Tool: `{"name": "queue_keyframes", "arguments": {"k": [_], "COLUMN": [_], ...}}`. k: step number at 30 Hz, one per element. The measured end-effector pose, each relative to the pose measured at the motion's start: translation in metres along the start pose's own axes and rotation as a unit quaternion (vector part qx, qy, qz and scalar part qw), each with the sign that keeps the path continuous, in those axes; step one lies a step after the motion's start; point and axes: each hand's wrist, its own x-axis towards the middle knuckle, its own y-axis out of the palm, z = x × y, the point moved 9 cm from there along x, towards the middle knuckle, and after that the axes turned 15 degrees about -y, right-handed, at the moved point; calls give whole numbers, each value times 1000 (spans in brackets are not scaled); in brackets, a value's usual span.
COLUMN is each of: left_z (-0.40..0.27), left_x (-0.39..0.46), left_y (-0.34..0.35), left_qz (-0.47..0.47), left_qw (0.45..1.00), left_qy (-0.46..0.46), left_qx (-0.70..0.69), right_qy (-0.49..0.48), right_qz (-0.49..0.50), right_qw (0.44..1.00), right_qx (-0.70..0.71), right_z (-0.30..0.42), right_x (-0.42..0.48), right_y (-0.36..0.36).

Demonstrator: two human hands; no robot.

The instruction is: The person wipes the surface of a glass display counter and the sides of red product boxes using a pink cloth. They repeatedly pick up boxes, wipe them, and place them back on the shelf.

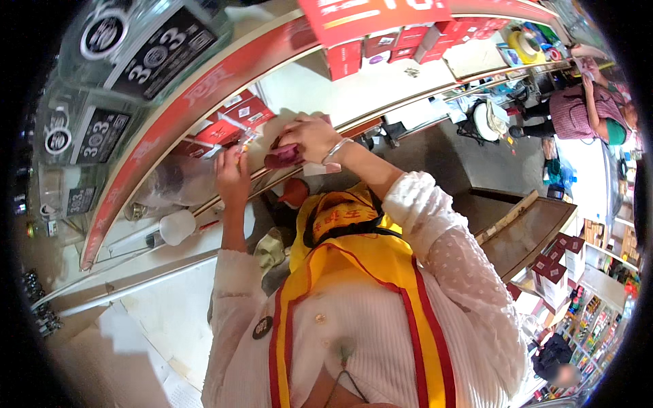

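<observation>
My left hand [232,171] is raised at the shelf edge, its fingers pinching a small clear plastic piece with some orange in it [246,142]. Just beyond it lie red boxes [247,112] with printed codes. My right hand [311,136], with a silver bracelet [337,150] at the wrist, is curled over a dark maroon item [284,156], perhaps a cloth or wallet. Its fingertips are hidden behind the hand. A pale paper or card [322,168] shows below the right palm. Both hands are over the front edge of a white shelf [301,84].
Further along the shelf stand more red boxes [344,58] and a yellow tape roll [525,47]. Clear packages with black labels [163,53] fill the upper left. A white cup [177,227] sits lower left. A brown drawer [530,229] juts out at right; a person [586,109] stands beyond.
</observation>
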Motion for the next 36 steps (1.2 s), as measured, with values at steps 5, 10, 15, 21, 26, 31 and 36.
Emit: {"name": "queue_keyframes", "arguments": {"k": [5, 10, 15, 21, 26, 31, 36], "left_z": [-44, -140, -240, -300, -312, -295, -296], "left_x": [-10, -62, -86, -100, -112, -105, -89], "left_y": [10, 89, 78, 72, 85, 88, 87], "left_qz": [82, 353, 497, 621, 689, 640, 563], "left_qw": [949, 760, 678, 308, 265, 612, 644], "left_qy": [-78, -229, -236, -310, -305, -224, -223], "left_qx": [-294, -494, -488, -651, -602, -407, -467], "right_qy": [248, 228, 253, 195, 254, 250, 242], "right_qz": [-358, -450, -528, -556, -488, -589, -617], "right_qw": [709, 578, 681, 480, 600, 570, 559], "right_qx": [554, 641, 441, 651, 581, 514, 498], "right_z": [-46, 8, -12, -39, -15, -22, -19], "right_x": [-96, -124, -153, -186, -205, -230, -234], "right_y": [-65, -79, -100, -146, -160, -174, -183]}}
